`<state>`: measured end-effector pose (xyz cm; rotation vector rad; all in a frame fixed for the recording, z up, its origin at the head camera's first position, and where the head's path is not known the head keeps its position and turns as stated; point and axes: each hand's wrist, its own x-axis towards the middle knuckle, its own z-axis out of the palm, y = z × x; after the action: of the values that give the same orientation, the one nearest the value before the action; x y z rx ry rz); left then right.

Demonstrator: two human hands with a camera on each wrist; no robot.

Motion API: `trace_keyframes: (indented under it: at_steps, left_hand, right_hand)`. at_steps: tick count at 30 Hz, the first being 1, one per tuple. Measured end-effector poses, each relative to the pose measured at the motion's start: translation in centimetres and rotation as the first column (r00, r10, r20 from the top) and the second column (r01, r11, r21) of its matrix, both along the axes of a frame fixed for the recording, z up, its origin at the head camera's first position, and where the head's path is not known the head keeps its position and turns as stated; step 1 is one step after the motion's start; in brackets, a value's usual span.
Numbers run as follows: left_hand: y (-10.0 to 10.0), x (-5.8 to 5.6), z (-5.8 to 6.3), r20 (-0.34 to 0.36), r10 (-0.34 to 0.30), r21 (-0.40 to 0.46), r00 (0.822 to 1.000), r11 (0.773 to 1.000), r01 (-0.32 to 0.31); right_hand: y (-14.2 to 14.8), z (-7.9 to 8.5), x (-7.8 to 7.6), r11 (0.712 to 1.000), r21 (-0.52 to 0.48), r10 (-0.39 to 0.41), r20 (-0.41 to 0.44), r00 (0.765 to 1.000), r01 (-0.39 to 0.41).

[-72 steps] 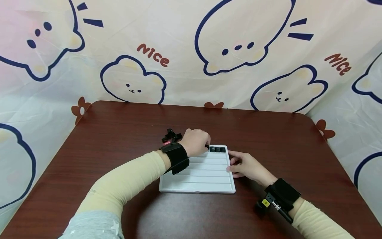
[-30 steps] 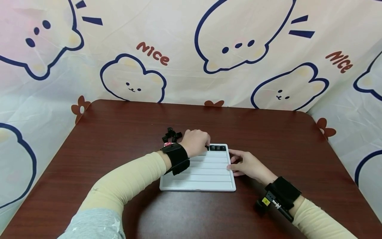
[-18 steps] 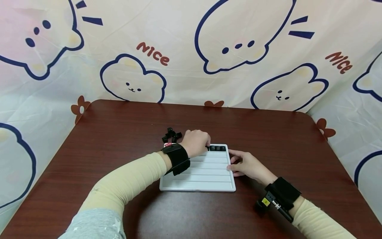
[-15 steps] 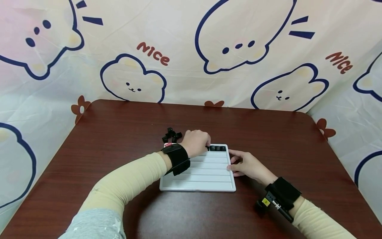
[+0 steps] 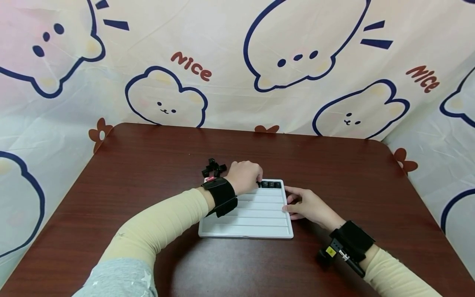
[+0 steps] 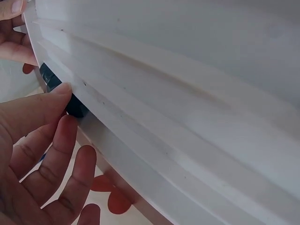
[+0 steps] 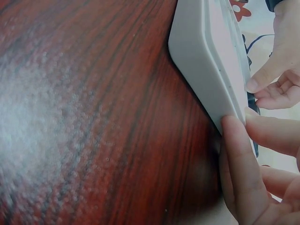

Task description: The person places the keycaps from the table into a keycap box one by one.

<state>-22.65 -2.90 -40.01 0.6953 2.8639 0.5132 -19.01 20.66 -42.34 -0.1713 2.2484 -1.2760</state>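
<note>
row of black blocks (image 5: pixel 271 185) runs left-right; left fingers (image 6: pixel 60 92) pinching one, right fingers (image 7: pixel 238 143) spread against white tray (image 5: pixel 261 221).

Left: pale-yellow, close-fitting fabric sleeve (image 5: pixel 159 220); light-grey cloth sleeve printed with white stars (image 5: pixel 118 278) at its upper end; wide black wrist strap (image 5: pixel 219 194). Right: matching pale-yellow sleeve (image 5: pixel 398 272); second black strap (image 5: pixel 353 237); slim black device (image 5: pixel 357 269), yellow square label (image 5: pixel 330 251), silver cylindrical part (image 5: pixel 345 255).
</note>
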Motion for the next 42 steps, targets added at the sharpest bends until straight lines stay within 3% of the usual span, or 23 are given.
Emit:
trace_keyframes:
  at_steps: [18,32,38,42]
  left_hand:
    - [-0.5,0.1,0.4,0.002,0.005,0.005,1.0,1.0,-0.005]
    - [-1.9,0.1,0.3,0.009,-0.026,0.074,1.0,0.997,0.026]
    - [-3.7,0.0,0.7,-0.016,-0.074,0.141,0.997,0.987,0.075]
    - [-5.6,0.0,0.7,0.004,-0.054,0.188,0.999,0.981,0.053]
  right_hand:
    - [0.0,0.4,-0.1,1.0,0.017,0.004,-0.018,1.0,-0.003]
    - [0.1,0.1,0.3,0.999,0.025,-0.028,0.01,1.0,0.028]
    - [-0.1,0.0,0.2,0.999,0.026,-0.022,-0.001,1.0,0.022]
    - [-0.1,0.0,0.1,0.999,0.027,-0.018,-0.001,1.0,0.018]
